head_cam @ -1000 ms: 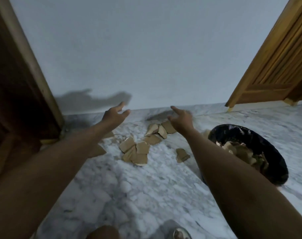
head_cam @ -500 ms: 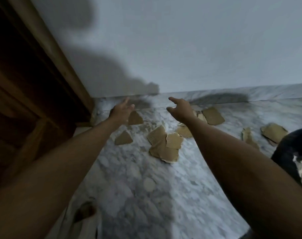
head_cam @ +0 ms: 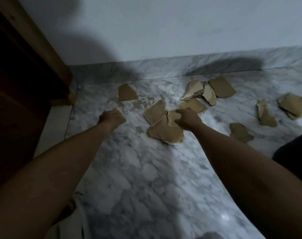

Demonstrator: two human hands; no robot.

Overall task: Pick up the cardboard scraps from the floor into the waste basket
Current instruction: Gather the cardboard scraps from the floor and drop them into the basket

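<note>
My right hand (head_cam: 185, 119) is down on the middle pile of cardboard scraps (head_cam: 164, 130), fingers curled over the edge of a small ribbed piece (head_cam: 172, 119) and pinching it. My left hand (head_cam: 112, 117) is low over the marble floor (head_cam: 138, 169), fingers clenched; a scrap lay about there, but I cannot tell whether one is inside the fist.

Handling, as I judge it: torn corrugated board, light, dry and fairly stiff, with ragged edges. Flat pieces lie tight on smooth stone, so a top-down grab will tend to slide them. Take hold at a raised or curled edge, thumb under, fingers on top. Overlapping pieces can be gathered as a stack; thin ones may bend or drop out.

Where the scraps are:
- one lone piece (head_cam: 127, 94) near the wooden door frame (head_cam: 43, 54);
- a cluster (head_cam: 209, 92) by the base of the wall;
- three pieces (head_cam: 265, 114) well to the right.

Container: the dark shape at the right edge is probably the waste basket (head_cam: 295, 156). Only part of its side shows; its contents are hidden.
</note>
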